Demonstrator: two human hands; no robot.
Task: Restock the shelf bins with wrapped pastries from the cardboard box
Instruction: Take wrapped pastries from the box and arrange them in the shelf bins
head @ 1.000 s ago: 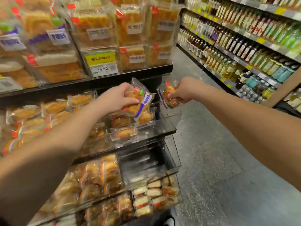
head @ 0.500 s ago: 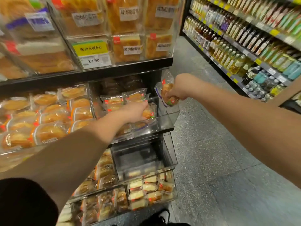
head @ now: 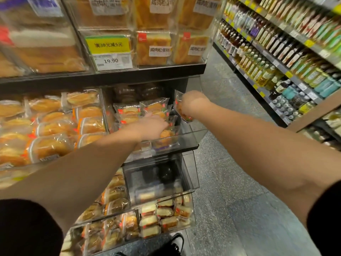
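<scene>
A person's left hand [head: 153, 126] presses down, fingers hidden, into the clear acrylic shelf bin [head: 191, 134] of wrapped golden pastries; its grip cannot be told. The right hand [head: 193, 104] pinches another clear-wrapped pastry [head: 181, 112] just above, seemingly next to drop in.

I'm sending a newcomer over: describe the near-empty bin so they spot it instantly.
Find the yellow price sign reading 19.90. Two tiers below it, at the rack's aisle corner, sits the clear bin. Unlike its packed neighbours, it shows mostly dark bare space.
</scene>
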